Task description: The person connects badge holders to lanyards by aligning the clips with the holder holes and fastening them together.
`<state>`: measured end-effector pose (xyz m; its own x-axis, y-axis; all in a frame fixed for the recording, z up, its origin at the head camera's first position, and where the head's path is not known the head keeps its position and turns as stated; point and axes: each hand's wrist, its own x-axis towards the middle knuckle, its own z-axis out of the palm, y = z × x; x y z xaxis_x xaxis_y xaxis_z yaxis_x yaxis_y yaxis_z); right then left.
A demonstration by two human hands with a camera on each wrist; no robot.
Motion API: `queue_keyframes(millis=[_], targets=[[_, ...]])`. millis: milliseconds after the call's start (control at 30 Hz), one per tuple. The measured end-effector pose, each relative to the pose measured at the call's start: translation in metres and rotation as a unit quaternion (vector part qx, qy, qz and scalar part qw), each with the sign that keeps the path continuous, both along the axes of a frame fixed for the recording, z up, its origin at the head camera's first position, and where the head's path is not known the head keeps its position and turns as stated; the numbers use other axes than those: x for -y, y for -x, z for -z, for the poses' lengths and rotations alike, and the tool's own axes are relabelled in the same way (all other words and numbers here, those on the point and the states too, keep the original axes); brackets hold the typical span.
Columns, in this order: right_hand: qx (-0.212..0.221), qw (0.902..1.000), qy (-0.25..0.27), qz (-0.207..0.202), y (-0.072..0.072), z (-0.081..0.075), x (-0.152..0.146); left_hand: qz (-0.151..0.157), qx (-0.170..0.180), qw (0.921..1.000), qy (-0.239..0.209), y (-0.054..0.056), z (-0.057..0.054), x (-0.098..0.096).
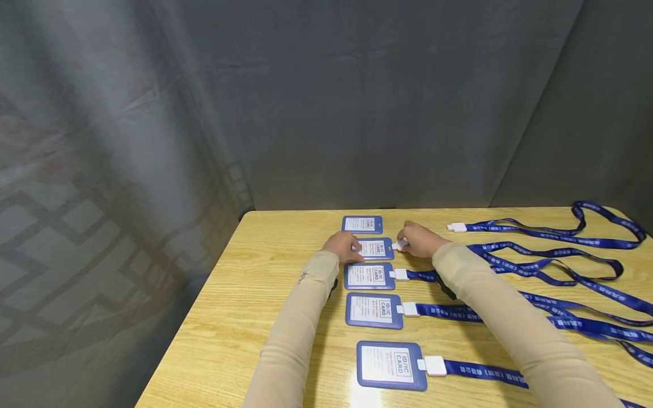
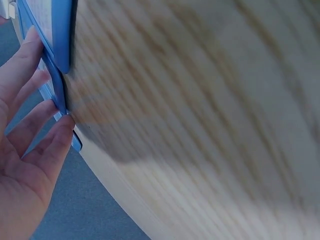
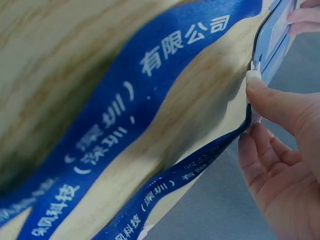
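My left hand grips the left part of a blue badge holder marked ID/IC CARD, the second from the far end of a column. In the left wrist view, thumb and fingers lie along its edges. Between right thumb and fingers I pinch the white clip of a blue lanyard. This clip meets the slotted right end of the held badge holder; whether it is hooked through cannot be made out. My right hand covers part of the clip in the head view.
One badge holder lies beyond the hands, with a loose lanyard to its right. Nearer lie three more badge holders, including the closest one, each with a lanyard clip at its slot. A dark curtain hangs behind the wooden table.
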<state>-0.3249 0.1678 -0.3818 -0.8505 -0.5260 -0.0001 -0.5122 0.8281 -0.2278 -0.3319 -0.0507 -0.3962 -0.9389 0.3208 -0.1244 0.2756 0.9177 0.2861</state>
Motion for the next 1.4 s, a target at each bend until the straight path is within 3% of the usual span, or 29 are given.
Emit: queue_keyframes(millis=[400, 500, 733, 1400], targets=[[0.032, 0.9989, 0.023, 0.026, 0.0014, 0.0060, -0.0038, -0.010, 0.008, 0.9997, -0.019, -0.0046, -0.0043, 0.0018], [0.042, 0.9983, 0.029, 0.029, 0.0015, 0.0084, -0.0045, -0.001, -0.001, 0.9999, -0.017, -0.0049, -0.0029, 0.0033], [0.028, 0.9991, 0.025, 0.017, 0.0021, 0.0093, -0.0058, 0.019, -0.016, 0.9996, -0.014, -0.0042, -0.0019, 0.0073], [0.042, 0.9979, 0.039, 0.031, -0.0006, 0.0054, -0.0020, 0.016, -0.022, 0.9995, -0.013, -0.0062, -0.0043, 0.0037]])
